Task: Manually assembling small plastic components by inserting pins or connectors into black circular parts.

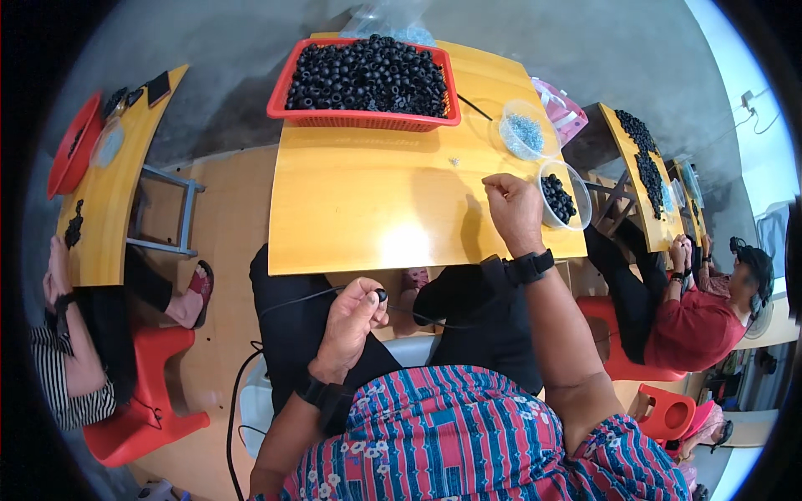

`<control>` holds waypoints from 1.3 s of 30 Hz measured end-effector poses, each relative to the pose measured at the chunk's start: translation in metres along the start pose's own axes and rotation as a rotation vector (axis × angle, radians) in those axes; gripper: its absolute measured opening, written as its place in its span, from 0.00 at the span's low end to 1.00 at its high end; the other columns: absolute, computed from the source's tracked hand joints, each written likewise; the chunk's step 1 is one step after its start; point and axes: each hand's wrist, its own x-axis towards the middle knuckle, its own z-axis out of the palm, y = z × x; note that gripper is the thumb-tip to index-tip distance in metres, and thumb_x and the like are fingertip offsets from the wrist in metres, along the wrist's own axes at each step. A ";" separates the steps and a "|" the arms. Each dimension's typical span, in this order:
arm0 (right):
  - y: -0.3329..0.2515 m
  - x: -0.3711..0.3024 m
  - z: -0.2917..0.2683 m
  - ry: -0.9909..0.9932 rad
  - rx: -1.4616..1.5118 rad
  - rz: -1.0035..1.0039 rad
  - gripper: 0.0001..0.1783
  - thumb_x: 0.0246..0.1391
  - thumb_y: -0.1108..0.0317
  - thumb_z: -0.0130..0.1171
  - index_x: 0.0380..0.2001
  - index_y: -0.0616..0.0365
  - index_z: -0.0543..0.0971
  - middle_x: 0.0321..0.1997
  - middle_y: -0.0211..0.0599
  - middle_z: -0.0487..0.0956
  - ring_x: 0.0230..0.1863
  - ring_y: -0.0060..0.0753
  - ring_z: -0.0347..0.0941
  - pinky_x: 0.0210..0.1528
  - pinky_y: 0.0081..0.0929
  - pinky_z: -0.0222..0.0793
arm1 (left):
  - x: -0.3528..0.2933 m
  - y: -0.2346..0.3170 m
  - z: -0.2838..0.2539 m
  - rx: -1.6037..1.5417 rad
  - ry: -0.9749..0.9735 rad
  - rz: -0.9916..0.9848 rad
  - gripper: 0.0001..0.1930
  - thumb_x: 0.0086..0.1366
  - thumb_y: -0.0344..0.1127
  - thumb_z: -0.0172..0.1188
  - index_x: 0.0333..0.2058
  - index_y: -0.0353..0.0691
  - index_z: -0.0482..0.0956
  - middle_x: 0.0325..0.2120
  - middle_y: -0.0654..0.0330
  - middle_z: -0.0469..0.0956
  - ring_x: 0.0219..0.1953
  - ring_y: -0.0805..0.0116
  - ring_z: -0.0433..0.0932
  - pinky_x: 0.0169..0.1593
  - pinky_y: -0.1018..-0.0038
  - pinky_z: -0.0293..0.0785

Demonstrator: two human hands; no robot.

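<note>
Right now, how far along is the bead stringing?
Done: hard to tell; few beads show on the black cord. In hand: the left hand pinches one black bead on the cord; the right hand is raised beside the small tub. Left: the red basket is heaped full.

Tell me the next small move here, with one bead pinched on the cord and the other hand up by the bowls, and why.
Probably dip the right hand into the clear bowl of black beads beside it and pick up one bead. The left hand already pinches a black bead on the thin black cord, while the right hand's fingers look closed on nothing visible, though its grip is partly hidden.
</note>
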 end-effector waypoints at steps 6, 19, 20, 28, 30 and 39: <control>0.008 0.008 0.005 -0.048 0.025 0.068 0.10 0.47 0.69 0.59 0.33 0.58 0.84 0.27 0.48 0.82 0.30 0.46 0.80 0.35 0.35 0.74 | 0.001 -0.001 0.002 -0.016 0.008 -0.016 0.08 0.69 0.39 0.55 0.40 0.41 0.72 0.27 0.68 0.70 0.30 0.80 0.68 0.40 0.78 0.69; 0.004 0.053 0.039 -0.106 -0.150 -0.106 0.10 0.48 0.69 0.59 0.35 0.57 0.84 0.30 0.49 0.81 0.32 0.47 0.79 0.38 0.36 0.74 | 0.004 0.001 0.004 0.005 0.014 -0.041 0.09 0.69 0.41 0.56 0.39 0.42 0.72 0.30 0.68 0.71 0.31 0.79 0.68 0.40 0.77 0.68; 0.002 0.054 0.040 -0.117 -0.163 -0.120 0.10 0.49 0.68 0.58 0.34 0.57 0.84 0.31 0.48 0.81 0.33 0.48 0.79 0.39 0.37 0.74 | 0.004 0.001 0.004 0.005 0.023 -0.045 0.09 0.68 0.41 0.56 0.38 0.42 0.72 0.30 0.68 0.71 0.31 0.79 0.68 0.40 0.77 0.68; -0.004 0.058 0.039 -0.156 -0.228 -0.092 0.10 0.49 0.68 0.55 0.31 0.56 0.84 0.31 0.48 0.81 0.34 0.50 0.78 0.39 0.39 0.74 | 0.005 0.002 0.005 0.008 0.039 -0.058 0.09 0.68 0.41 0.56 0.37 0.42 0.72 0.29 0.68 0.70 0.30 0.79 0.67 0.39 0.77 0.68; -0.005 0.060 0.040 -0.173 -0.246 -0.085 0.10 0.48 0.68 0.55 0.30 0.57 0.84 0.31 0.48 0.81 0.34 0.50 0.78 0.39 0.39 0.74 | 0.005 0.000 0.002 0.005 0.036 -0.062 0.09 0.68 0.41 0.56 0.37 0.42 0.72 0.29 0.68 0.70 0.30 0.79 0.67 0.39 0.77 0.68; -0.007 0.058 0.029 0.005 -0.199 -0.204 0.08 0.52 0.68 0.55 0.30 0.57 0.82 0.31 0.47 0.81 0.34 0.51 0.78 0.38 0.40 0.74 | 0.008 -0.001 0.003 0.011 0.027 -0.051 0.09 0.69 0.40 0.55 0.37 0.42 0.71 0.29 0.68 0.69 0.30 0.79 0.67 0.39 0.77 0.67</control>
